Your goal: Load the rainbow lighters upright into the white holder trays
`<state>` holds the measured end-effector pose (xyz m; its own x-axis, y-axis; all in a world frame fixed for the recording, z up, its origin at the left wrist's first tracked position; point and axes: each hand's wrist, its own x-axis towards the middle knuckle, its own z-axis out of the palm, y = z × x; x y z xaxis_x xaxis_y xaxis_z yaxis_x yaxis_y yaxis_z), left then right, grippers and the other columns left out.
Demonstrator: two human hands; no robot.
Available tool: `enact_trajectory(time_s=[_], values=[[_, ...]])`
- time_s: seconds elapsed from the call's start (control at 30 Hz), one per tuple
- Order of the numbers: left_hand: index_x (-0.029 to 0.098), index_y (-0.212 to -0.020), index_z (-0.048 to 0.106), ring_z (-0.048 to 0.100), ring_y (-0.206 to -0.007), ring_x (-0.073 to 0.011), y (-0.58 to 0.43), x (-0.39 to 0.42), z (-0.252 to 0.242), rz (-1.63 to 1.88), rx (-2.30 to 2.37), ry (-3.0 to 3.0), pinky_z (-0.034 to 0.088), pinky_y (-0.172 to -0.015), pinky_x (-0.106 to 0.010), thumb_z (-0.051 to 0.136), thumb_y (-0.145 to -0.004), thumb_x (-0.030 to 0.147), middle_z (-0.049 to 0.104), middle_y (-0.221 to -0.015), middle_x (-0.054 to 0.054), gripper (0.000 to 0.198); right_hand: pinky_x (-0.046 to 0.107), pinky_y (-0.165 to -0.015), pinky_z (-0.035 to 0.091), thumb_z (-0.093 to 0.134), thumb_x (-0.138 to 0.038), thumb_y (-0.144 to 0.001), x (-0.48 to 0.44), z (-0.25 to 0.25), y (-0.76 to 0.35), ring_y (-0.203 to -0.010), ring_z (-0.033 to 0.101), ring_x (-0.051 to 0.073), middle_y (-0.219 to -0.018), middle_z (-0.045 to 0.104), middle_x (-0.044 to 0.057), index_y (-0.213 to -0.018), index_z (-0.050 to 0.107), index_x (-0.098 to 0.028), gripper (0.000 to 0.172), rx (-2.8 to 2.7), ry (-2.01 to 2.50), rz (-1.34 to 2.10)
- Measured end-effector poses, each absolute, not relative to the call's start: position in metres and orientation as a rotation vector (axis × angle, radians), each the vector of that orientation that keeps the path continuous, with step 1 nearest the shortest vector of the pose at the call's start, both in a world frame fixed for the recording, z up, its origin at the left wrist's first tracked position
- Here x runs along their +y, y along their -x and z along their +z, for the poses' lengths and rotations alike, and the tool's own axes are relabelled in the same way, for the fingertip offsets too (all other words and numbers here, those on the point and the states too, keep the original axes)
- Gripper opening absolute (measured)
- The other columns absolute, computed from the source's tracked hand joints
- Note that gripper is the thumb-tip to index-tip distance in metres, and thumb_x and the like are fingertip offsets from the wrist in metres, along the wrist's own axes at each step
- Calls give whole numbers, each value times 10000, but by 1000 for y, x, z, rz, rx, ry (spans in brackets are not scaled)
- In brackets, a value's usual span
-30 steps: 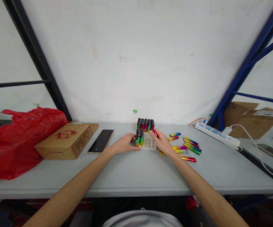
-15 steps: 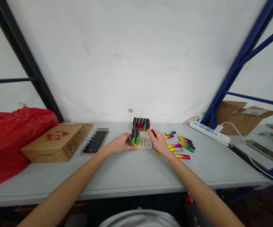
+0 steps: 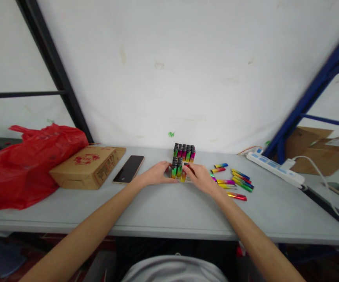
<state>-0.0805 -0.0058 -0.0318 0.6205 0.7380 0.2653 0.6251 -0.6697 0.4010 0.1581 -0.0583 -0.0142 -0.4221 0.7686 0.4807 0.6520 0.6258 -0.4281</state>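
My left hand (image 3: 159, 173) grips the left side of a pale tray (image 3: 188, 180), its thumb along the near edge and its fingers behind. Several lighters (image 3: 174, 171) with black tops and green-yellow bodies stand upright in the tray's left part. My right hand (image 3: 200, 176) pinches a lighter (image 3: 184, 177) with a red top and yellow lower body, held upright just right of those standing. My right hand covers most of the tray's right part. Behind the tray stands a block of upright multicoloured lighters (image 3: 184, 152). More lighters (image 3: 236, 196) lie loose on the table to the right.
On the left are a phone (image 3: 129, 169), a cardboard box (image 3: 82, 166) and a red plastic bag (image 3: 37, 168). A white power strip (image 3: 275, 168) with a plugged cable lies at the right by a blue frame (image 3: 281, 147). The grey table (image 3: 169, 211) meets a white wall.
My right hand has moved left over the tray, bringing the lighter beside the standing ones. My left hand stays at the tray. The view has shifted, so the scene sits further right.
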Motion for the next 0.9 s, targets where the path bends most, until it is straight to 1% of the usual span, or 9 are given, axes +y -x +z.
enact_trajectory(time_s=[0.07,0.2,0.3,0.4,0.53,0.63,0.73,0.8,0.9], values=[[155,-1036,663,637,-901,-281,81,-5,-32,601,1114,-2581,494,-795,-351,733,-716,709,694,-984,-101,643,283,-701,403,366,-447,-1081,-58,-16,-158,-701,580,166,-768,642,20,-826,526,-213,381,-2174,1104,264],[151,-1032,653,637,-902,-278,81,-5,-33,601,1116,-2575,494,-784,-347,730,-714,719,691,-1005,-110,655,279,-709,428,400,-439,-1076,-54,-23,-159,-724,612,175,-795,671,26,-877,553,-209,340,-2239,1100,255],[153,-1023,648,634,-896,-277,81,-5,-34,604,1119,-2583,493,-782,-350,724,-718,726,689,-998,-111,653,292,-713,442,412,-431,-1072,-51,-28,-159,-757,628,198,-836,686,54,-911,553,-202,314,-2339,1153,152],[159,-1009,651,628,-887,-276,81,-4,-35,622,1113,-2588,492,-780,-353,725,-716,725,687,-970,-104,642,302,-741,460,403,-426,-1075,-50,-26,-158,-832,661,222,-928,711,95,-995,564,-187,299,-2421,1221,92],[165,-1027,666,624,-874,-268,81,-4,-36,656,1094,-2566,495,-783,-352,742,-703,710,690,-970,-95,638,307,-754,477,372,-440,-1083,-53,-17,-153,-882,701,248,-979,734,127,-1125,575,-167,343,-2520,1368,63],[167,-1037,672,622,-861,-263,81,-4,-35,660,1087,-2560,496,-784,-354,748,-698,705,687,-967,-92,641,322,-753,487,340,-503,-1073,-58,-14,-146,-892,721,278,-996,746,145,-1196,593,-166,439,-2552,1545,-93],[165,-1033,668,623,-867,-268,82,-2,-36,644,1084,-2568,496,-787,-358,745,-703,704,683,-962,-90,637,318,-747,484,324,-568,-1052,-62,-14,-139,-911,728,289,-1024,753,153,-1112,662,-180,518,-2569,1672,-214],[162,-1027,663,624,-881,-272,82,-1,-37,629,1082,-2571,495,-795,-360,734,-717,703,678,-964,-92,628,294,-732,469,351,-590,-1039,-64,-15,-139,-922,727,272,-1046,758,136,-1065,683,-198,514,-2577,1640,-201],[160,-1028,656,624,-890,-270,82,-2,-35,605,1101,-2558,496,-803,-361,711,-735,713,670,-978,-94,629,268,-693,434,382,-614,-1025,-65,-12,-149,-893,721,241,-1018,766,104,-1055,685,-227,492,-2506,1547,-136]])
